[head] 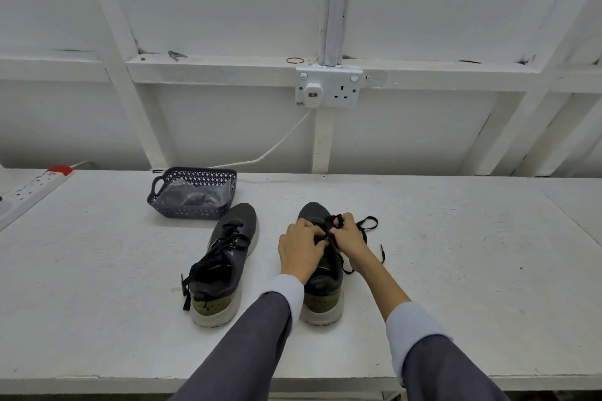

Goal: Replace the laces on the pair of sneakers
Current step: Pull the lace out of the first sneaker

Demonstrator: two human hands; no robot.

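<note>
Two dark grey sneakers with pale soles stand side by side on the white table, toes pointing away from me. The left sneaker [224,257] has its black lace threaded and tied. Over the right sneaker [322,283] both my hands work at the eyelets. My left hand [301,249] has its fingers curled on the black lace [368,225] at the tongue. My right hand [347,236] pinches the same lace, which loops out to the right and trails onto the table. My hands hide the eyelet area.
A dark perforated plastic basket [156,189] with a clear bag of dark laces inside sits behind the left sneaker. A white power strip [29,189] lies at the far left edge. A wall socket [329,89] with a plug and white cable is on the wall behind.
</note>
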